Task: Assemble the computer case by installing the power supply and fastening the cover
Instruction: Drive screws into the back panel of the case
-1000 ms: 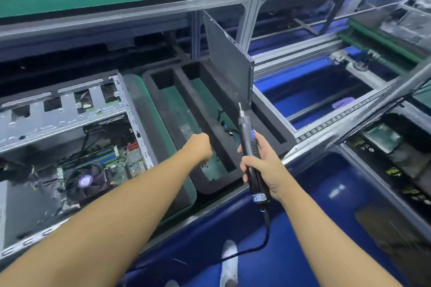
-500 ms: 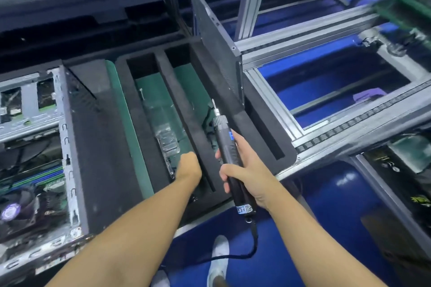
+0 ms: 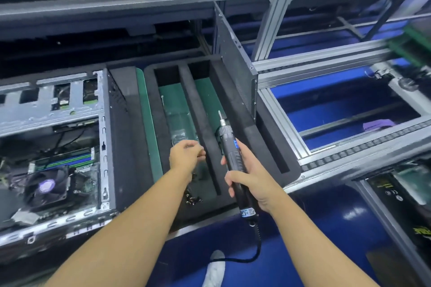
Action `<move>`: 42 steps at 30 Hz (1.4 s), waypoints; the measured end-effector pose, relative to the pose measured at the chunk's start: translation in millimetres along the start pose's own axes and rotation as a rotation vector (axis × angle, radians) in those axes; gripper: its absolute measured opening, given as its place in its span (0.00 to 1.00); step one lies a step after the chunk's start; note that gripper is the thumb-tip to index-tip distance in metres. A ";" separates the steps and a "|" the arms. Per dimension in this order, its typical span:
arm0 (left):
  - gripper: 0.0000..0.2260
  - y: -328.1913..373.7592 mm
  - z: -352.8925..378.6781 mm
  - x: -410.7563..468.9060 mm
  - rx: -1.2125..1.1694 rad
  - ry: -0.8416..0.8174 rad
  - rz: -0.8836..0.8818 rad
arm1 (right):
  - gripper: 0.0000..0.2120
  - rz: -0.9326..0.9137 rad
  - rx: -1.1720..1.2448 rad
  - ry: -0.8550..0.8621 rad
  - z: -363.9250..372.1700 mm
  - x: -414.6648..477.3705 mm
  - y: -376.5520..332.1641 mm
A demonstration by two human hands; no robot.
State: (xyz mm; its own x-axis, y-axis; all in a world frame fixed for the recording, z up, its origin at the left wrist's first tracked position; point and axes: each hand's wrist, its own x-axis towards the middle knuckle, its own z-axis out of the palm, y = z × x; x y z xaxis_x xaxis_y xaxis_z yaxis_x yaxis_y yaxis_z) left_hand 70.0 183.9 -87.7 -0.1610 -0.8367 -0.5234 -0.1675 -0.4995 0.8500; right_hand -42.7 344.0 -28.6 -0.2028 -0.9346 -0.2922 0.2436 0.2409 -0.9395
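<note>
**benchrat:** So where was the computer case [image 3: 58, 112] parked relative to the black foam tray [image 3: 242, 130]?

**torx_fan:** Right up against the tray's left side, laid open side up. Its CPU fan [image 3: 46, 187] could be seen inside, well left of the tray. The cover [image 3: 235, 70] was stood upright on edge at the tray's far right side. Whether it was actually seated in a slot couldn't be made out.

**benchrat:** And the driver?

**torx_fan:** The electric screwdriver [image 3: 227, 140] was gripped around its barrel by the right hand [image 3: 251, 177], fingers wrapped tight, and held over the tray's near right part with the bit pointed up and away. Its cable [image 3: 256, 249] was looped down past the tray's near edge.

**benchrat:** Left hand?

**torx_fan:** The left hand [image 3: 184, 158] was held over the tray's middle compartment, fingers curled in with the tips brought together. Whether anything was pinched there couldn't be told, it's too small and blurry. A little heap of screws [image 3: 192, 198] was left at the near end of that same compartment, just below the wrist.
</note>
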 end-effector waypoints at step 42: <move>0.09 75.4 -347.4 -169.9 0.420 -0.703 0.574 | 0.49 0.063 -0.388 -0.238 272.1 -175.9 -13.9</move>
State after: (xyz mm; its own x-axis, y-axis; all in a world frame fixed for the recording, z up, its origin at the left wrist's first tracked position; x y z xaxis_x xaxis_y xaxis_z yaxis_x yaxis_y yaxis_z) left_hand 422.6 210.5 86.1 -0.8415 -0.5355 -0.0720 -0.1919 0.1717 0.9663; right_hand 247.7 433.9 84.5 0.0356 -0.9381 -0.3447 -0.1336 0.3373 -0.9319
